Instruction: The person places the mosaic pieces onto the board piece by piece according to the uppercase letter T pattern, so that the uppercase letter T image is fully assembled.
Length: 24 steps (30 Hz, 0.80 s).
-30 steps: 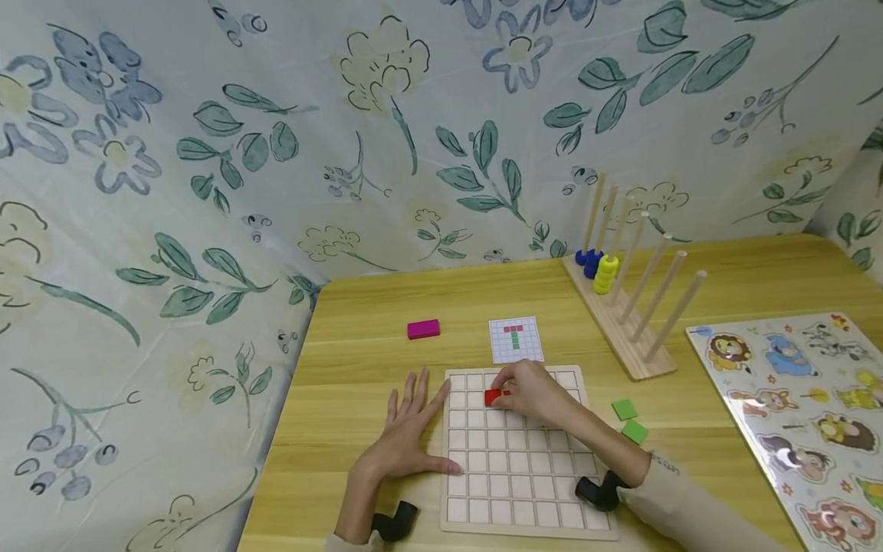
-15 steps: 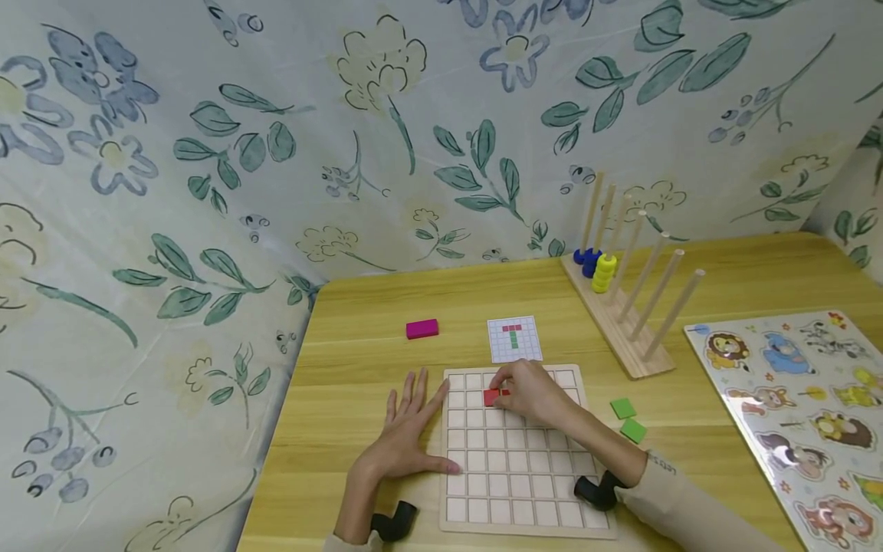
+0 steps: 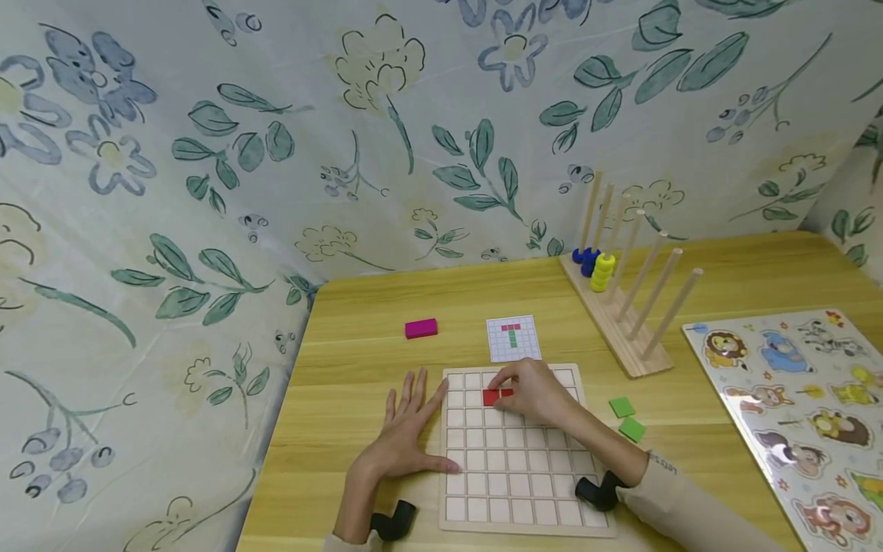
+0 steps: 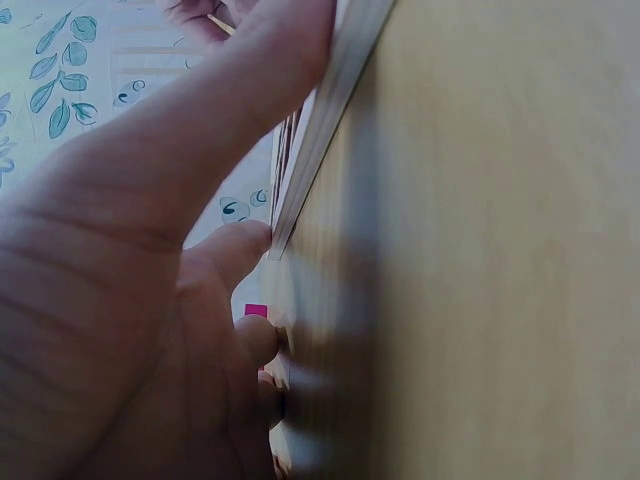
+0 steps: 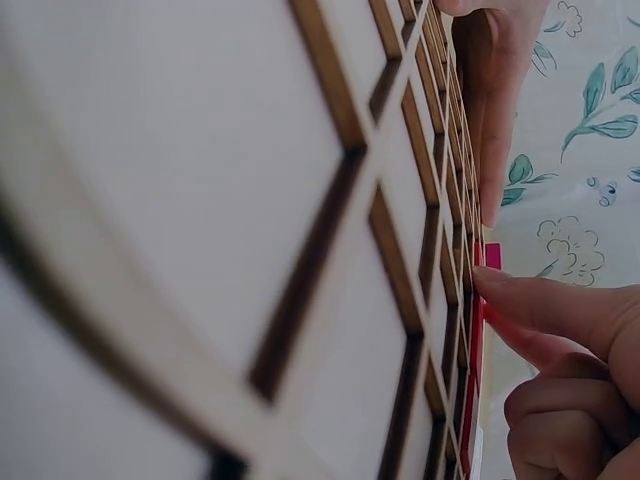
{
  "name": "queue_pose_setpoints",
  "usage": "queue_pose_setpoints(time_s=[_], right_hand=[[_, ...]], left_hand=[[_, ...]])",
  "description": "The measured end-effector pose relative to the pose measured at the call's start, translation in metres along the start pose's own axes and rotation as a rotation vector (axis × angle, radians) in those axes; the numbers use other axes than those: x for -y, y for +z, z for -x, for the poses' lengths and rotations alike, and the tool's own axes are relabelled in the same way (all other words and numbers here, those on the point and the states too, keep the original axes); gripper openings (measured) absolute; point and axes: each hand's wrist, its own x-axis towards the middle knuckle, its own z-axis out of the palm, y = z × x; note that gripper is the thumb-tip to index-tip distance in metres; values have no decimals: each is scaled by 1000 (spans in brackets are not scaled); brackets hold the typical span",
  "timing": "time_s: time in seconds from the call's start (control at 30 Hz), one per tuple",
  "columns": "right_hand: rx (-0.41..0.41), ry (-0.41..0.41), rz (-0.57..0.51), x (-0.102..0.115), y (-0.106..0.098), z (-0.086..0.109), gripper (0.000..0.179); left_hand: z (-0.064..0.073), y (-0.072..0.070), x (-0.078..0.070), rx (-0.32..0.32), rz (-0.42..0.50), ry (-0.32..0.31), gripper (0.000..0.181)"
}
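A pale wooden grid board (image 3: 527,529) lies on the table. The thumb and index finger of my right hand (image 3: 534,391) pinch a red tile (image 3: 490,398), which sits about level in a cell of the second row from the top. Another red tile (image 3: 507,392) shows just right of it, partly behind those fingers. Beside the board's left edge my left hand (image 3: 403,445) rests on the table, fingers spread and thumb over the rim. In the right wrist view the other fingers of the right hand (image 5: 570,380) curl inward, and red shows under its fingertips.
A card (image 3: 524,345) with a coloured T pattern lies behind the board, a magenta block (image 3: 421,329) to its left. Two green tiles (image 3: 622,407) lie right of the board. Farther right are a wooden peg rack (image 3: 645,359) with blue and yellow beads and an animal picture board (image 3: 786,399).
The red tile under my right fingertips has gone from slightly tilted to flatter in its cell, and more of the red tile beside it shows. My left hand stays put.
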Motion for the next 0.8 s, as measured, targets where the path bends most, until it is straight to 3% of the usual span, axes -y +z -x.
queue_pose_setpoints(time_s=[0.23, 0.43, 0.8], right_hand=[[7, 64, -85, -3, 0, -1, 18], [31, 45, -76, -4, -5, 1, 20], [-30, 24, -63, -16, -39, 37, 20]], left_hand=[[0, 0, 0, 0, -9, -1, 127], [-1, 0, 0, 4, -11, -1, 126], [0, 0, -1, 1, -5, 3, 127]])
